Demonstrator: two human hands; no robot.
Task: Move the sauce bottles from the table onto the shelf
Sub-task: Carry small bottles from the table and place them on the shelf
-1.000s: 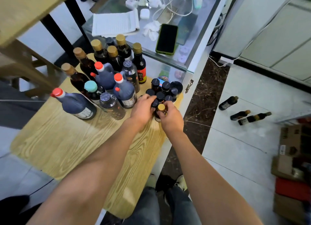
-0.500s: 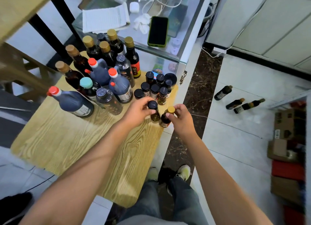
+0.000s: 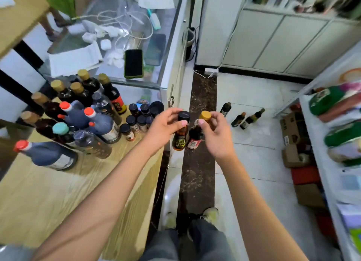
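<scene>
Both hands (image 3: 166, 126) lifted small bottles (image 3: 180, 135) off the table (image 3: 58, 192).

Both arms bare, stretched fwd from bottom of view, forearms converging toward centre. Left hand (image 3: 166, 124) raised, fingers curled round black-capped bottle (image 3: 180, 132), pinching it near cap, thumb (image 3: 180, 123) in front, thumbnail facing camera. Right hand (image 3: 215, 131) level w/ left, just beside it, fingers closed on yellow-capped bottle (image 3: 196, 131) at cap, thumb (image 3: 201, 122) pressed below cap. Wrists roughly straight. Legs in grey trousers, light shoes visible below btwn arms.
</scene>
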